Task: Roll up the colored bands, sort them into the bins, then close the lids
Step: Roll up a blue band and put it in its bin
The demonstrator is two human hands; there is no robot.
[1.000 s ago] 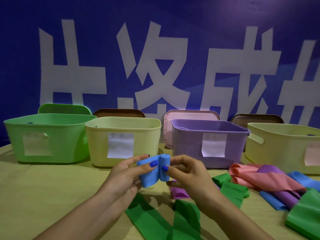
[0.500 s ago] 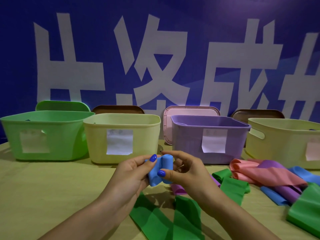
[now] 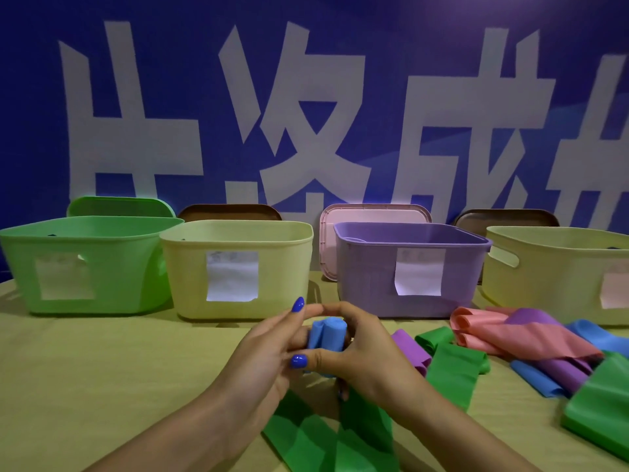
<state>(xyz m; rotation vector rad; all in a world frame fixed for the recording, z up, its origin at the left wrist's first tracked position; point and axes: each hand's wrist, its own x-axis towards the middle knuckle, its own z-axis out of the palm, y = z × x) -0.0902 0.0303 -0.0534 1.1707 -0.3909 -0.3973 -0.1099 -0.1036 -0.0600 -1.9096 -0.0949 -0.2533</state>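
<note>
Hands, left (image 3: 269,345) and right (image 3: 354,349), both curled tight around blue band (image 3: 326,333), pinching so the roll can't spring open.

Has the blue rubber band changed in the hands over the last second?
Yes. The blue rubber band, a flat flap a second ago, is now a tight roll below the yellow plastic bin.

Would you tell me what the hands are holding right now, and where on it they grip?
Both hands hold the rolled blue band: left hand and right hand pinch its sides.
</note>
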